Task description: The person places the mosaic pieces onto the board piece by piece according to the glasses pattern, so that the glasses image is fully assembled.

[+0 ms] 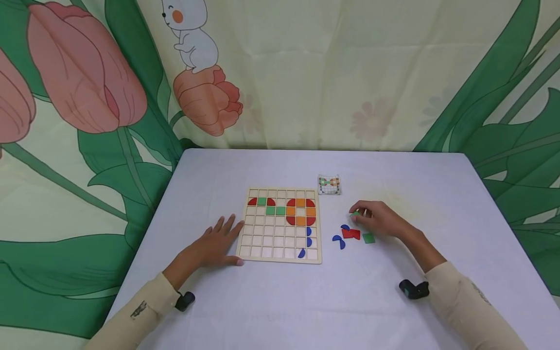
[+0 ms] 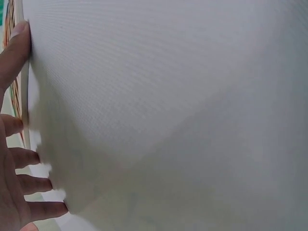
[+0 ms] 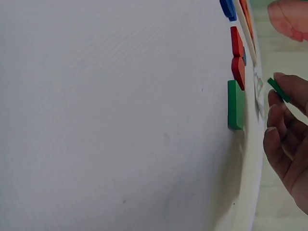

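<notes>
A wooden grid board (image 1: 267,241) lies on the table, with red, green, orange and blue flat pieces in some of its cells. My left hand (image 1: 217,245) rests at the board's left edge, fingers spread, index finger and thumb touching the frame. Right of the board, my right hand (image 1: 379,218) pinches a small green tile (image 3: 278,90) between thumb and fingers, raised above the table. Below that hand lie another green tile (image 1: 369,238), red pieces (image 1: 351,234) that touch each other, and several blue half-circles (image 1: 342,244).
A small pattern card (image 1: 329,184) lies just beyond the board's upper right corner. The white-covered table (image 1: 280,311) ends at a printed curtain (image 1: 297,87) behind. Dark wrist cameras (image 1: 413,289) are strapped at both sleeves.
</notes>
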Action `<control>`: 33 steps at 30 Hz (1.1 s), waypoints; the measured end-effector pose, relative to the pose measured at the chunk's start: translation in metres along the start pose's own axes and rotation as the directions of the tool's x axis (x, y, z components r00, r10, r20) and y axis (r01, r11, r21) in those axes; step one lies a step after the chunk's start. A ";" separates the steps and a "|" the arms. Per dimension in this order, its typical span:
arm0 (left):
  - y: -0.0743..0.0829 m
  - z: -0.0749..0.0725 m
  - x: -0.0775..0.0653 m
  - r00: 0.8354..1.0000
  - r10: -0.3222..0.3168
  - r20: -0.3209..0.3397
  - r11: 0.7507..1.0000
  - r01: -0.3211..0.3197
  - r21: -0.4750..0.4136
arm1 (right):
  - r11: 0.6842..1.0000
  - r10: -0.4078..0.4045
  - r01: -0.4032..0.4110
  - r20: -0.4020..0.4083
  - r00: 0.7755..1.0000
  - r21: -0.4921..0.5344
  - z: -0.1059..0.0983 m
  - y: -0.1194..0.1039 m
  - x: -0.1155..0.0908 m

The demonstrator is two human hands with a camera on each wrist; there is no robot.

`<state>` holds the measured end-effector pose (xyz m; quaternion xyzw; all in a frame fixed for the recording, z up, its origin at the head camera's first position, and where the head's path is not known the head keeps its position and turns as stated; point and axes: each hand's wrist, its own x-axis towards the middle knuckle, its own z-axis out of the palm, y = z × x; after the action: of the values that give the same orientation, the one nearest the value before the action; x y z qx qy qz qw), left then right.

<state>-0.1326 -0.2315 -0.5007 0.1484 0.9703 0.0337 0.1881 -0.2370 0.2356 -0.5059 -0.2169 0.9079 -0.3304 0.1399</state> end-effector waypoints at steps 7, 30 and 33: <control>0.001 -0.002 -0.001 1.000 0.013 0.022 1.000 -0.013 -0.011 | 0.999 0.002 -0.002 0.010 1.000 0.034 0.005 -0.012 0.008; 0.001 -0.001 -0.002 1.000 -0.014 0.007 1.000 0.014 -0.019 | 0.986 -0.093 0.086 0.039 0.995 0.143 0.018 -0.068 0.038; 0.001 -0.001 -0.002 1.000 -0.009 0.004 1.000 0.009 -0.020 | 0.984 -0.115 0.109 0.032 0.993 0.142 0.016 -0.077 0.043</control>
<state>-0.1310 -0.2311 -0.4992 0.1423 0.9701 0.0421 0.1918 -0.2445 0.1534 -0.4723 -0.2637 0.8657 -0.3964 0.1544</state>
